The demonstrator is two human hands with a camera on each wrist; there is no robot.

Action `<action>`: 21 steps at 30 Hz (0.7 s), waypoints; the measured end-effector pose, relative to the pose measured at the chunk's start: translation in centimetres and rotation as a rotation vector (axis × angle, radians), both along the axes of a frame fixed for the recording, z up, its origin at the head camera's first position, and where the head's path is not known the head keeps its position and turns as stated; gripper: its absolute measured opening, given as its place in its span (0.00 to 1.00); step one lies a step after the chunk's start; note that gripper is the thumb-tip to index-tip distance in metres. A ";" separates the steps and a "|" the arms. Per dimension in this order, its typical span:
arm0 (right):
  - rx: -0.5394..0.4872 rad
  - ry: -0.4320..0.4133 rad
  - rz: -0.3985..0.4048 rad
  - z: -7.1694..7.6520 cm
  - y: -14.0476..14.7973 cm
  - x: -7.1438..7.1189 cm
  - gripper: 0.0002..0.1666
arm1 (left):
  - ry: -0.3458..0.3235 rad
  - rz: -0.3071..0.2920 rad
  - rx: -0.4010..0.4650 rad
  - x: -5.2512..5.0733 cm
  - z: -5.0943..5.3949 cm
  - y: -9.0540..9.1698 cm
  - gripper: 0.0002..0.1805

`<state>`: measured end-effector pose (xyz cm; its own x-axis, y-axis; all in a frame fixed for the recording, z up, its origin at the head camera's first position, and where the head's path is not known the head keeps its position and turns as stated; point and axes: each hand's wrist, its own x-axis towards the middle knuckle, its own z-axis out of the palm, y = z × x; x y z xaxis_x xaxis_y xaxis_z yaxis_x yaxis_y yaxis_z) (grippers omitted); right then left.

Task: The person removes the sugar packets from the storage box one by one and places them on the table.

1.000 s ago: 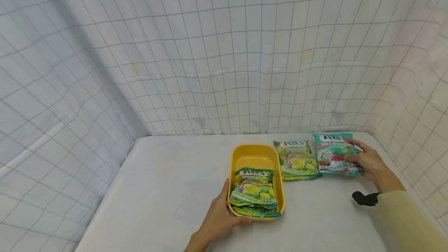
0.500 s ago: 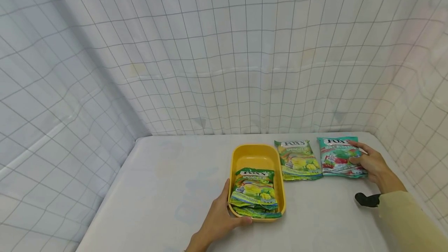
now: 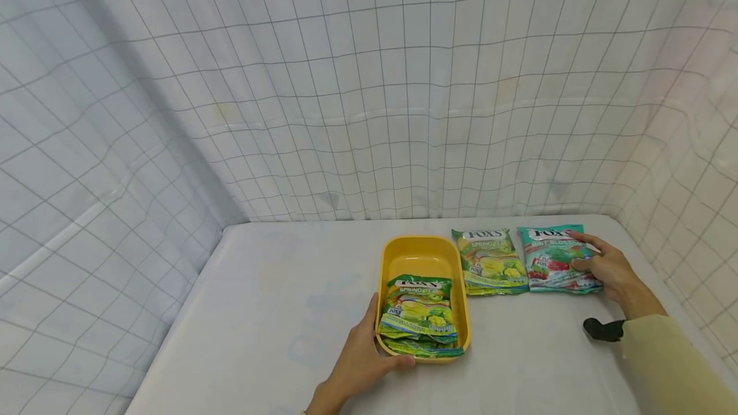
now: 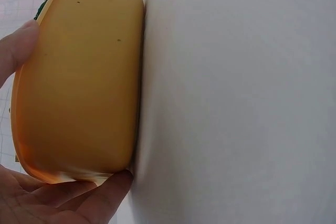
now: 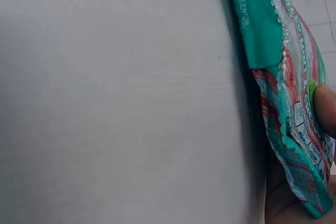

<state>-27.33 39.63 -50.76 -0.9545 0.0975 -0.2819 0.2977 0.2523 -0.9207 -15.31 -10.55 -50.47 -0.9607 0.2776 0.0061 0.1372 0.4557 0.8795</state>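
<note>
My left hand [image 3: 362, 358] grips the near left corner of a yellow plastic tub [image 3: 419, 255], thumb at the near rim and fingers along the left side. Green Spring Tea candy bags [image 3: 418, 306] lie stacked in the tub's near part. Just right of the tub, another Spring Tea candy bag [image 3: 490, 261] lies flat on the table. My right hand [image 3: 615, 274] holds the right side of a teal Mint Blossom candy bag [image 3: 556, 260], beside that green one. In the right wrist view the thumb [image 5: 326, 109] presses on the teal bag's front; the fingers are partly hidden under it.
A white cloth covers the table [image 3: 277, 312]. White grid-patterned sheets [image 3: 403, 114] hang at the back and both sides. A black strap end [image 3: 602, 330] sticks out from the right sleeve [image 3: 663, 351].
The right hand has shifted the Mint Blossom bag slightly nearer, first rightward and then back a little left, beside the green bag. The left hand and tub stay put.
</note>
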 end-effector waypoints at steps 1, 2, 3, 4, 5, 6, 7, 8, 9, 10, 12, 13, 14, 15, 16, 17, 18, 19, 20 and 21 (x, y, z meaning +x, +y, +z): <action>-0.002 0.005 0.010 -0.1 0.0 0.0 0.45 | 0.002 0.000 -0.001 0.0 0.0 0.0 0.72; -0.004 0.011 0.022 -0.2 0.0 0.1 0.45 | 0.006 -0.001 0.000 0.0 0.0 0.0 0.72; -0.006 0.017 0.034 -0.2 0.0 0.1 0.45 | 0.010 -0.002 -0.001 0.0 0.0 0.0 0.72; -0.006 0.023 0.045 -0.3 0.0 0.1 0.45 | 0.015 -0.003 0.000 0.0 0.0 0.0 0.72; -0.007 0.028 0.056 -0.3 0.0 0.1 0.46 | 0.022 -0.005 -0.002 0.0 0.0 0.0 0.72; -0.010 0.033 0.067 -0.4 0.0 0.1 0.46 | 0.029 -0.007 -0.004 0.0 0.0 0.0 0.72; -0.011 0.035 0.074 -0.4 -0.1 0.1 0.46 | 0.034 -0.008 -0.006 0.0 -0.1 0.0 0.72; -0.009 0.036 0.081 -0.4 -0.1 0.1 0.46 | 0.037 -0.008 -0.005 -0.1 -0.1 0.0 0.72; -0.006 0.037 0.085 -0.4 -0.1 0.1 0.46 | 0.040 -0.008 -0.009 0.0 -0.1 0.0 0.72; -0.002 0.038 0.091 -0.4 -0.1 0.1 0.47 | 0.042 -0.009 -0.008 0.0 -0.1 0.0 0.72; 0.004 0.038 0.100 -0.5 -0.2 0.1 0.47 | 0.041 -0.011 -0.002 0.0 -0.1 0.0 0.72; 0.007 0.038 0.103 -0.5 -0.2 0.1 0.47 | 0.041 -0.011 0.002 0.0 -0.1 0.1 0.72; 0.010 0.039 0.107 -0.5 -0.2 0.1 0.47 | 0.040 -0.011 0.005 0.0 -0.1 0.1 0.72; 0.010 0.039 0.110 -0.4 -0.3 0.1 0.47 | 0.040 -0.013 0.008 0.0 -0.1 0.1 0.72; 0.011 0.040 0.113 -0.4 -0.4 0.2 0.46 | 0.039 -0.013 0.012 0.0 -0.2 0.1 0.72; 0.013 0.043 0.113 -0.4 -0.4 0.2 0.46 | 0.039 -0.014 0.014 0.0 -0.2 0.1 0.71; 0.015 0.046 0.115 -0.3 -0.5 0.2 0.46 | 0.041 -0.014 0.014 0.0 -0.2 0.1 0.71; 0.021 0.048 0.117 -0.3 -0.6 0.3 0.46 | 0.041 -0.015 0.014 0.0 -0.2 0.1 0.71; 0.027 0.051 0.119 -0.2 -0.6 0.3 0.46 | 0.038 -0.013 0.014 0.0 -0.2 0.1 0.71; 0.037 0.055 0.124 -0.1 -0.7 0.3 0.46 | 0.035 -0.013 0.014 0.0 -0.2 0.1 0.71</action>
<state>-26.98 38.93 -50.91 -0.9738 -0.0130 -0.2269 0.2111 0.3180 -0.9243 -15.34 -10.48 -50.69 -0.9562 0.2896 0.0437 0.1740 0.4415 0.8802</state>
